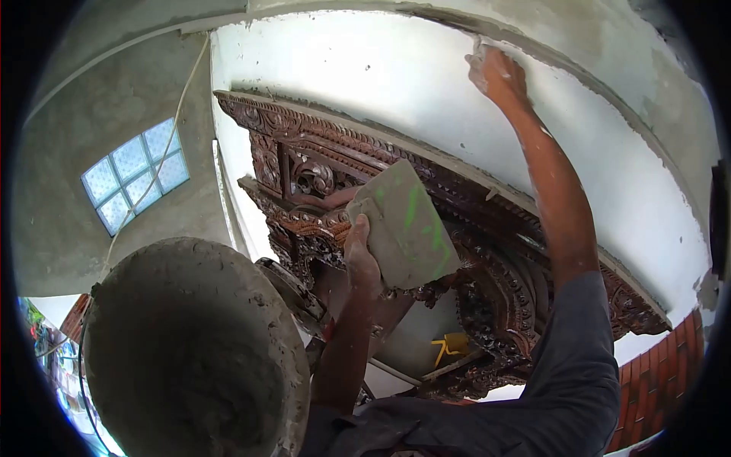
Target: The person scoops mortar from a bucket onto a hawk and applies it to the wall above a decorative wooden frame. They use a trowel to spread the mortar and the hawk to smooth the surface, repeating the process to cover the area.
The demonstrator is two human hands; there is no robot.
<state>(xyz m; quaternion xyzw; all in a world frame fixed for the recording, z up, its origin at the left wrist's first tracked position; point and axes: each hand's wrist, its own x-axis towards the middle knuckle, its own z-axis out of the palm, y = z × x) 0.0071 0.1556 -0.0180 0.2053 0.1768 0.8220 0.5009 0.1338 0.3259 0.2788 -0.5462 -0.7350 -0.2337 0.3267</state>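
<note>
My left hand (361, 259) grips a rectangular plastering float (407, 228) by its left edge, thumb on the near face. Grey mortar smears this face, and green shows through in streaks. Up at the top edge of the white wall panel (343, 61), my right hand (496, 74) is closed with the arm stretched out. Its fingers are coated with grey paste and press at the seam below the rough grey band (548, 65). Whatever small thing they pinch is too hidden to name. A mortar-crusted bucket (289, 358) stands close at lower left, its inside dark.
Dark carved woodwork (320, 145) spans the wall below the white panel. A yellow object (455, 344) lies in its lower opening. On the left, a cord (181, 99) hangs past a glass-block window (137, 175). Red brickwork (659, 381) shows at lower right.
</note>
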